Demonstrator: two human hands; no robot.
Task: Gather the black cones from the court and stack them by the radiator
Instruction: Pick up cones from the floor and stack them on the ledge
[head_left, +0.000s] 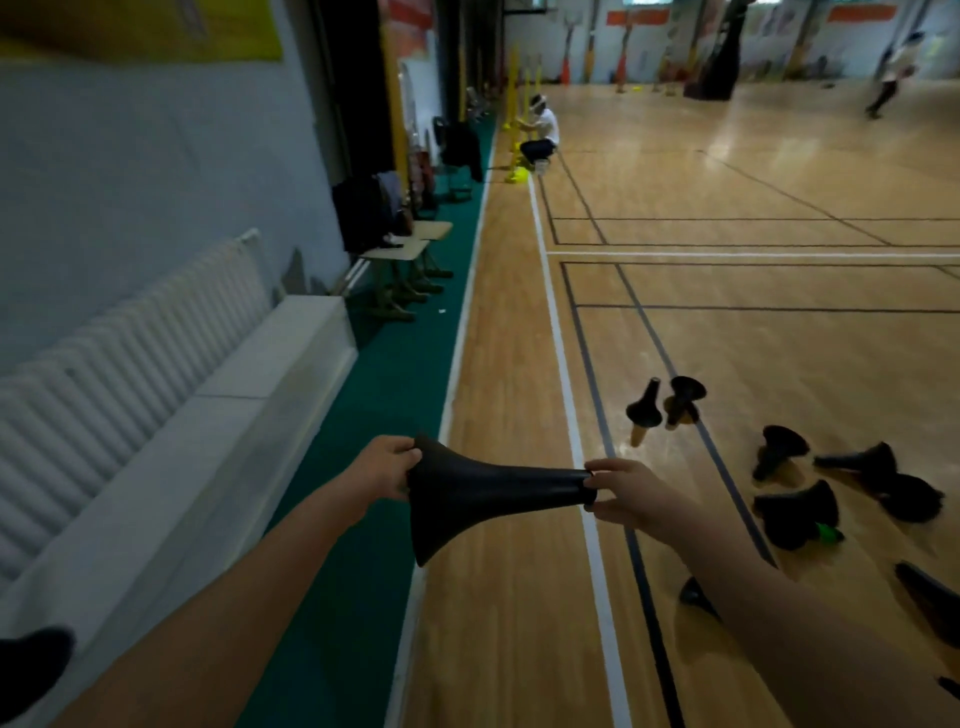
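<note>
Black cone (467, 499), flared base left, sideways between both hands

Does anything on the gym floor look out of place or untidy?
Yes. The black cones on the court at the right lie tipped over and scattered, not stacked. A small green object sits against one of them. The held cone is sideways between the left hand and right hand.

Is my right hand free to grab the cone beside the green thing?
Probably not yet: the right hand is pinching the tip of the held cone. Nothing blocks the floor cone itself.
</note>
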